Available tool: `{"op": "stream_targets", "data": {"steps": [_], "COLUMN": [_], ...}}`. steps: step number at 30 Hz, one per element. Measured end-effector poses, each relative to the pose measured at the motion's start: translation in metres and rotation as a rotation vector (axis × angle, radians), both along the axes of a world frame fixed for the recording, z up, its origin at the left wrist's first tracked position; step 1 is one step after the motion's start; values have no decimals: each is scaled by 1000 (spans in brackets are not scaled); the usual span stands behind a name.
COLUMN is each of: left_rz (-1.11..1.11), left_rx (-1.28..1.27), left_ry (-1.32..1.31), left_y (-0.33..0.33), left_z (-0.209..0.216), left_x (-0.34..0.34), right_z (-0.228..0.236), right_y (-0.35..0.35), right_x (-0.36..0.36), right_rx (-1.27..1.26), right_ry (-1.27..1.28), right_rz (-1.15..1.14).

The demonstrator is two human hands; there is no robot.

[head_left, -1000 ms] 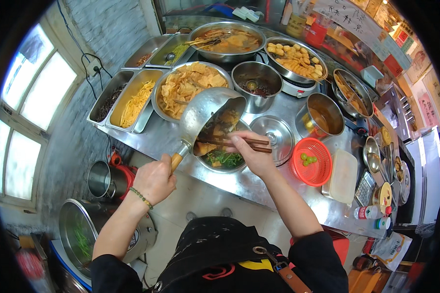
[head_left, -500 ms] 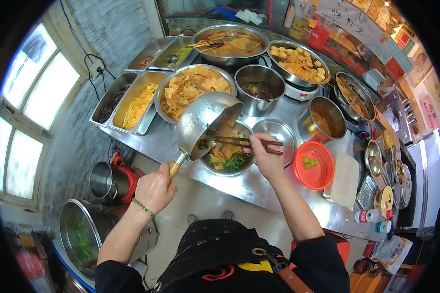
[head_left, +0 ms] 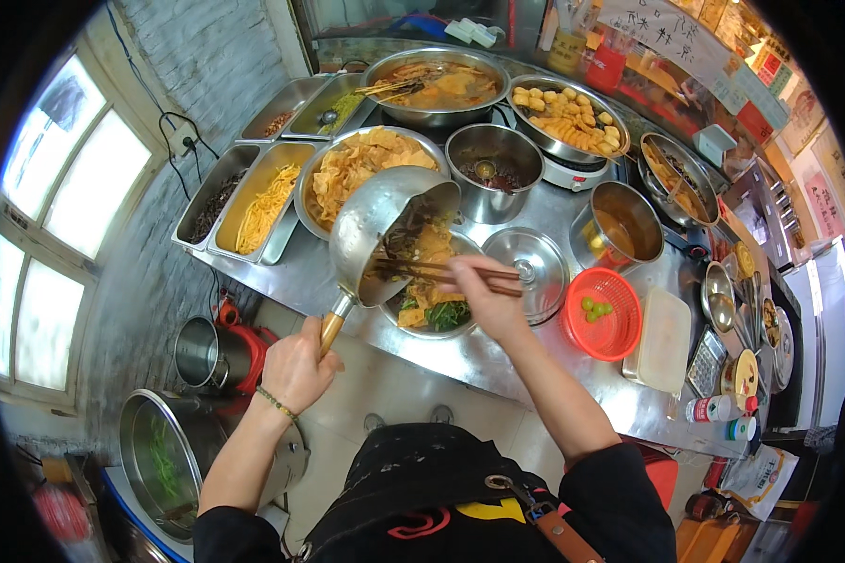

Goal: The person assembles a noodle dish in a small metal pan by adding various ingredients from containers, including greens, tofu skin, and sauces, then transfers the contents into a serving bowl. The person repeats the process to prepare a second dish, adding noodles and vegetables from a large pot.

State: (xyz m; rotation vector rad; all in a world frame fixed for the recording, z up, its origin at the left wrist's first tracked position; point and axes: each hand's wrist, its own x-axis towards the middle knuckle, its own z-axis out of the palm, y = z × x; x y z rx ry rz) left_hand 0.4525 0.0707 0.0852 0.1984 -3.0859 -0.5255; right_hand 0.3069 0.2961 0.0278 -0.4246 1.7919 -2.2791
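Note:
My left hand (head_left: 300, 368) is wrapped round the wooden handle of a deep metal ladle-like pan (head_left: 371, 225), which is tilted on its side over a metal bowl (head_left: 396, 324). In my right hand (head_left: 488, 298) is a pair of brown chopsticks (head_left: 408, 269), their tips reaching inside the pan. Dark strips and yellowish pieces lie at the pan's open mouth. Below, the bowl holds green leaves (head_left: 447, 316) and yellow bean-curd-like pieces; the pan and my right hand hide part of it.
Behind the bowl stand a basin of yellow pieces (head_left: 371, 164), a steel pot (head_left: 498, 192) and trays with yellow shreds (head_left: 270, 211). To the right are a round metal lid (head_left: 535, 263), a red basket (head_left: 620, 319) and a pale plastic box (head_left: 659, 342). A large pot (head_left: 164, 469) is at lower left.
The chopsticks and my right hand have moved left, deeper into the pan. The pan has shifted slightly left, and more dark strips show at its mouth.

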Motion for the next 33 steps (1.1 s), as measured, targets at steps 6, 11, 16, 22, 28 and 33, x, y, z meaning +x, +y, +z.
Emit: {"op": "stream_targets", "data": {"steps": [6,11,16,22,28,33], "left_rz": [22,79,29,-16,-39,-30], "left_rx": [29,83,53,-25,-49,-46], "left_ry": [-1,-33,-17,8,76,132], "left_y": [-5,-8,-7,-7,-4,-1], "left_z": [-8,-7,-6,-26,-36,-39], "left_x": [0,4,1,6,4,6], "right_z": [19,14,8,37,31,29], "right_y": [-4,26,40,31,41,52], "right_x": [20,-4,-26,-22,-7,-8], "right_rx": [-44,75,344,419,501,491], "right_ry": [52,43,579,884,671,684], "right_rz": [143,-110,-67,-117,39,-63]}}
